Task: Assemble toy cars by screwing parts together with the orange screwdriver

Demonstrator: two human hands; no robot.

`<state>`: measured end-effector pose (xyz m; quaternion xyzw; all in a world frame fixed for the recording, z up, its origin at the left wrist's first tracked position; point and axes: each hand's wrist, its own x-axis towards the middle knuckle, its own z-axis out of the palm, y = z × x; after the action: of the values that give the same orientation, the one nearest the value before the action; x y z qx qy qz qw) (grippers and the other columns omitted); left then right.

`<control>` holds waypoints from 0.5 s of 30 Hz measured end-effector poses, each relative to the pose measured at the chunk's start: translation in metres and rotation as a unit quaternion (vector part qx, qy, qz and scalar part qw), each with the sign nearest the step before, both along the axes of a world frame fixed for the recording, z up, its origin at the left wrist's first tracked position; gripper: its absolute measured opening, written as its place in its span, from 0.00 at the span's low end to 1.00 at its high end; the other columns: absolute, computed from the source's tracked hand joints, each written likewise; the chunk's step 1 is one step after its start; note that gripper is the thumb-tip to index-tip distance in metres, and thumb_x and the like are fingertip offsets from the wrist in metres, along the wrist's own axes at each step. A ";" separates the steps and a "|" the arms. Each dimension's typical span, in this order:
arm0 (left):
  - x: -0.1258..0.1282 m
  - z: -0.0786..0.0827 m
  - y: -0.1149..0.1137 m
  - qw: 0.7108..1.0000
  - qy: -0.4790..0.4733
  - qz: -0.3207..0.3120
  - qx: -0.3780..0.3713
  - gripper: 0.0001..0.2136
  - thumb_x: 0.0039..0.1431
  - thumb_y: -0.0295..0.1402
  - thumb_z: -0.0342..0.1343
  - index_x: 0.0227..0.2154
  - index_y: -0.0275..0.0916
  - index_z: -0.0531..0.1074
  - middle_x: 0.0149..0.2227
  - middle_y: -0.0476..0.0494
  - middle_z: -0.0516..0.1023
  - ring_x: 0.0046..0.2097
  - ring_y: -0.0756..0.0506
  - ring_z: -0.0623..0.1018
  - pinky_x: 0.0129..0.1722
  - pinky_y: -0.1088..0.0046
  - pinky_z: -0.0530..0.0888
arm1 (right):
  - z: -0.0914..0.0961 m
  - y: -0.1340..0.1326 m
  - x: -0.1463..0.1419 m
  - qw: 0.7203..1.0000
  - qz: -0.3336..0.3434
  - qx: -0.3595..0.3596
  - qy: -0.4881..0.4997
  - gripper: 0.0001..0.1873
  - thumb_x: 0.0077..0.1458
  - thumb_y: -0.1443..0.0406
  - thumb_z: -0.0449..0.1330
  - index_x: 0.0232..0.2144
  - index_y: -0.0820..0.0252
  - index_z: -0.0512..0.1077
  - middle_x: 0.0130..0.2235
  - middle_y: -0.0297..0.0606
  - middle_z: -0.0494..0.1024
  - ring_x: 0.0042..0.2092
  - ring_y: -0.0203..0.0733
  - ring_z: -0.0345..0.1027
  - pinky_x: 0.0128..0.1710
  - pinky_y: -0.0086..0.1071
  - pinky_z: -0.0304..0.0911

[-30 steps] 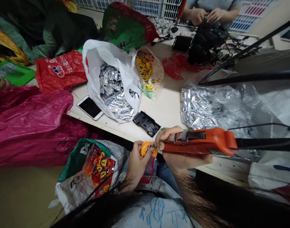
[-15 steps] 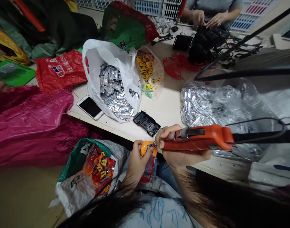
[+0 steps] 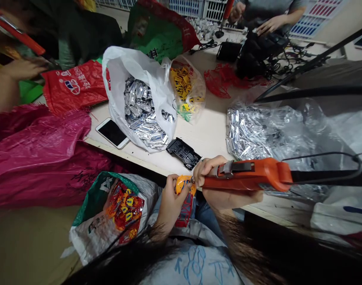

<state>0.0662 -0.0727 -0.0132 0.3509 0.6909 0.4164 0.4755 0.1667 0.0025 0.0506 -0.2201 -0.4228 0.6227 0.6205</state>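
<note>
My right hand (image 3: 212, 174) is closed round an orange electric screwdriver (image 3: 246, 174), which lies level with its tip pointing left. That tip meets a yellow and red plastic toy part (image 3: 183, 183) over my lap. Closed on this toy part from the left is my left hand (image 3: 171, 202); the fingers hide much of it. Its red lattice section hangs below the fingers. Just beyond both hands, a black plastic chassis-like piece (image 3: 184, 152) rests on the table edge.
A white bag (image 3: 109, 79) of silvery parts stands on the table beside a clear bag of yellow pieces (image 3: 182, 85). More silvery parts (image 3: 246, 130) lie right. A phone (image 3: 112, 133) is left. Below stands a sack (image 3: 94, 233) of red-yellow parts. Co-workers' hands (image 3: 270, 25) (image 3: 20, 71) show.
My hands, the screwdriver and the toy part stay almost still. At far left a co-worker's arm and an orange screwdriver have come further into view; the co-worker opposite has moved their hands apart.
</note>
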 end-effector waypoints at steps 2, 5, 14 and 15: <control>0.000 0.000 0.000 1.000 -0.004 0.001 0.003 0.15 0.58 0.45 0.57 0.41 0.43 0.64 0.36 0.47 0.79 0.39 0.44 0.79 0.38 0.70 0.72 | 0.003 0.000 -0.001 1.000 0.003 0.003 -0.002 0.38 0.44 0.30 0.49 0.25 0.55 0.75 0.18 0.34 0.67 0.19 0.39 0.59 0.19 0.33 0.53; -0.001 0.002 0.000 1.000 -0.004 0.002 0.004 0.15 0.57 0.45 0.57 0.41 0.43 0.64 0.36 0.46 0.80 0.38 0.44 0.79 0.38 0.70 0.72 | 0.005 0.000 -0.001 1.000 -0.003 -0.014 -0.025 0.38 0.43 0.30 0.50 0.25 0.56 0.77 0.17 0.34 0.67 0.20 0.40 0.60 0.20 0.34 0.54; -0.001 -0.002 -0.001 1.000 -0.017 0.005 0.009 0.15 0.57 0.44 0.58 0.42 0.42 0.64 0.37 0.47 0.81 0.39 0.45 0.80 0.39 0.71 0.73 | -0.005 0.002 0.008 0.999 0.038 -0.001 -0.008 0.35 0.43 0.33 0.57 0.28 0.57 0.76 0.22 0.37 0.69 0.25 0.43 0.64 0.23 0.35 0.57; -0.001 -0.002 -0.001 1.000 -0.018 0.007 0.009 0.16 0.57 0.44 0.58 0.42 0.42 0.64 0.37 0.47 0.81 0.39 0.45 0.80 0.39 0.71 0.73 | -0.006 0.001 0.008 0.999 0.042 -0.002 -0.010 0.34 0.43 0.34 0.57 0.29 0.57 0.77 0.22 0.37 0.70 0.26 0.43 0.64 0.23 0.36 0.57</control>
<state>0.0656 -0.0740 -0.0155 0.3431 0.6809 0.4323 0.4814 0.1751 0.0040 0.0443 -0.2096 -0.4361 0.6470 0.5893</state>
